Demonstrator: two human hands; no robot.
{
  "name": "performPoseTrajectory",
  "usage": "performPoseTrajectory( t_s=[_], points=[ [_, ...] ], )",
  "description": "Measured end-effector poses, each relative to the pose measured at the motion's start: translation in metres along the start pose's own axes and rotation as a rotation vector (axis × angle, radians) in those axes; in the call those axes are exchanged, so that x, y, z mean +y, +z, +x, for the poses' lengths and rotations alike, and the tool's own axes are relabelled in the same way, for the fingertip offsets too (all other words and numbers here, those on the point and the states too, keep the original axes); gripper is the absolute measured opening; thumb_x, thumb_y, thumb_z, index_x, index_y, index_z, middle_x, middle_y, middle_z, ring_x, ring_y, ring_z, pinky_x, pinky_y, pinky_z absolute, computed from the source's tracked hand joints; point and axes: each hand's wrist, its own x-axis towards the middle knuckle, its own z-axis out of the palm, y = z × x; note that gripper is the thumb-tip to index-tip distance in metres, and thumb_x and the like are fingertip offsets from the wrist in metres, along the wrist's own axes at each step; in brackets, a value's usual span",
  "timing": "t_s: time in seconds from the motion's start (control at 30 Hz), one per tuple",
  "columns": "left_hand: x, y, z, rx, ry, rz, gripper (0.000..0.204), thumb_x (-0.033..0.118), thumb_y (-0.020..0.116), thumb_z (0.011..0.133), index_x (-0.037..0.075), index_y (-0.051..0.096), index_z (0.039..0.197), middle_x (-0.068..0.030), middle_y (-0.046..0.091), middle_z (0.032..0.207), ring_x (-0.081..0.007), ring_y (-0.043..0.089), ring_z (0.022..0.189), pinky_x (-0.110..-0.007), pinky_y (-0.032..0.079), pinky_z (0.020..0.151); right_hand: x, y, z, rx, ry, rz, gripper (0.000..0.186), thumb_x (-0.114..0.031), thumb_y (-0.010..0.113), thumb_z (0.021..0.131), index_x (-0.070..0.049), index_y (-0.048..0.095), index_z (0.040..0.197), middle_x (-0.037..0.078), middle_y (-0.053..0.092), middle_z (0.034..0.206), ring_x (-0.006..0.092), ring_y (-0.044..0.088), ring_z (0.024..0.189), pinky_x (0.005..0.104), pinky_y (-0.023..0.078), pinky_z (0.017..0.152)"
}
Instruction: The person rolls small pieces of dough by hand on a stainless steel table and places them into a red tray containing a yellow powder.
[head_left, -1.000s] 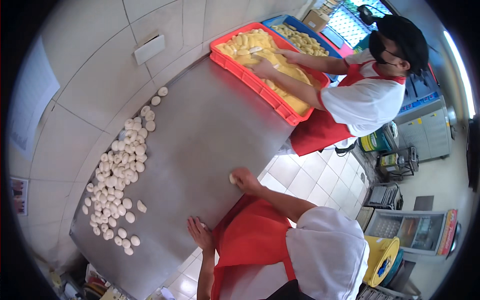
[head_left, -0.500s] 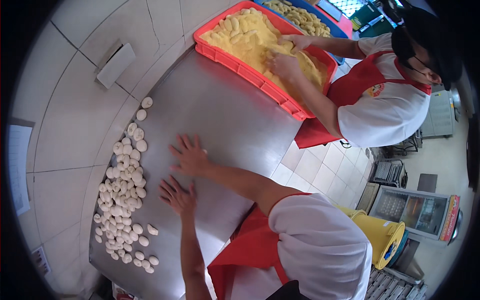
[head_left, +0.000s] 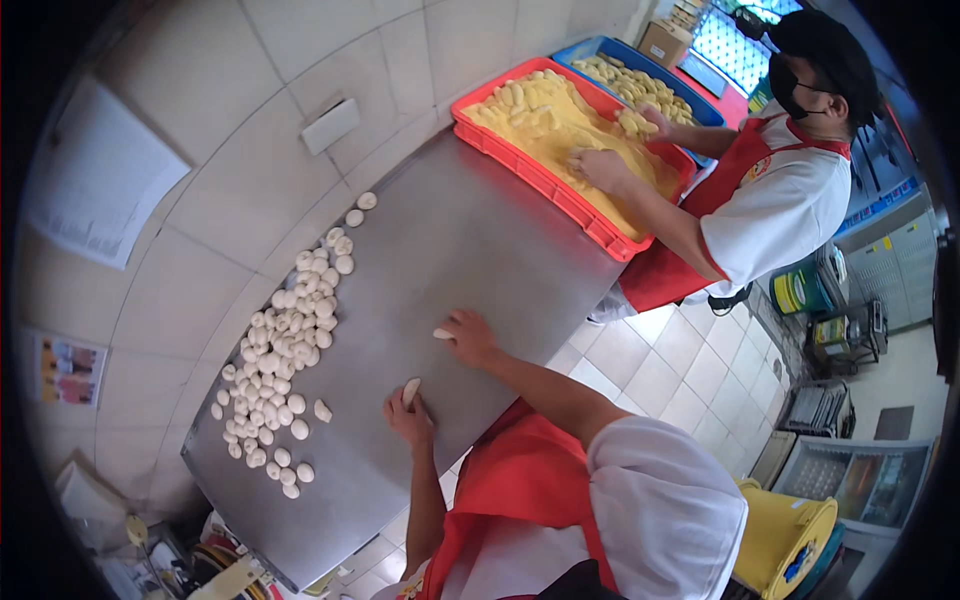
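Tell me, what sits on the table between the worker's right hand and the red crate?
Nothing: in the head view only bare steel table lies between the right hand, touching a small dough piece, and the red crate.

A single head-worn fisheye view looks steeply down from above the steel bench [head_left: 440, 270], close over the wearer's own shoulders and forearms. It faces the tiled wall [head_left: 250, 130] behind the bench, whose edges bow toward the dark circular rim. Beyond the bench's right side, floor tiles [head_left: 690, 370] show.
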Motion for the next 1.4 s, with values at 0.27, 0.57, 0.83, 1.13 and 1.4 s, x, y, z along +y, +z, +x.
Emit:
performPoseTrajectory(
  t_s=[0.27, 0.57, 0.83, 1.13, 1.4],
  points=[
    [0.163, -0.001, 0.02, -0.414, 0.298, -0.65, 0.069, 0.043, 0.076, 0.084, 0.0, 0.056, 0.135, -0.0221, 0.06, 0.132, -0.0364, 0.06, 0.121, -0.042, 0.049, 0.101, 0.07, -0.003, -0.105, -0.293, 0.103, 2.266, 0.062, -0.058, 0.048, 0.096, 0.0, 0.06, 0.114, 0.022, 0.062, 0.106, 0.0384, 0.061, 0.101, 0.052, 0.051, 0.091],
    [0.043, 0.004, 0.243, -0.239, -0.105, -0.141, 0.075, 0.034, 0.076, 0.083, -0.007, 0.046, 0.138, -0.0289, 0.053, 0.138, -0.041, 0.052, 0.128, -0.046, 0.041, 0.109, 0.116, -0.238, 0.043, 0.165, -0.383, 2.453, 0.105, -0.082, 0.043, 0.084, -0.01, 0.022, 0.157, 0.025, 0.043, 0.15, 0.038, 0.057, 0.126, 0.0517, 0.054, 0.096],
    [0.003, 0.032, 0.331, -0.213, -0.112, 0.373, 0.064, 0.025, 0.069, 0.087, -0.001, 0.041, 0.139, -0.0228, 0.056, 0.126, -0.0412, 0.055, 0.116, -0.049, 0.045, 0.101, 0.104, -0.038, 0.255, -0.186, 0.6, 1.77, 0.045, -0.045, 0.053, 0.1, -0.015, 0.053, 0.134, 0.01, 0.064, 0.125, 0.0283, 0.064, 0.104, 0.0443, 0.054, 0.087],
    [0.026, 0.006, 0.15, -0.234, -0.056, -0.047, 0.03, 0.01, 0.07, 0.08, 0.007, 0.063, 0.109, -0.0169, 0.063, 0.099, -0.0412, 0.059, 0.096, -0.05, 0.049, 0.084, 0.003, 0.05, 0.405, 0.335, 0.502, 0.604, 0.028, -0.024, 0.071, 0.084, -0.001, 0.067, 0.099, 0.013, 0.068, 0.081, 0.0258, 0.068, 0.079, 0.0386, 0.055, 0.072],
    [0.008, -0.037, -0.048, -0.248, -0.099, -0.079, 0.021, 0.011, 0.07, 0.081, 0.008, 0.064, 0.101, -0.0137, 0.065, 0.095, -0.0388, 0.06, 0.094, -0.047, 0.05, 0.082, 0.022, 0.013, 0.137, 0.09, 0.101, 0.478, 0.03, -0.01, 0.059, 0.087, -0.003, 0.065, 0.116, 0.016, 0.067, 0.103, 0.0309, 0.066, 0.09, 0.0412, 0.052, 0.082]
  ],
)
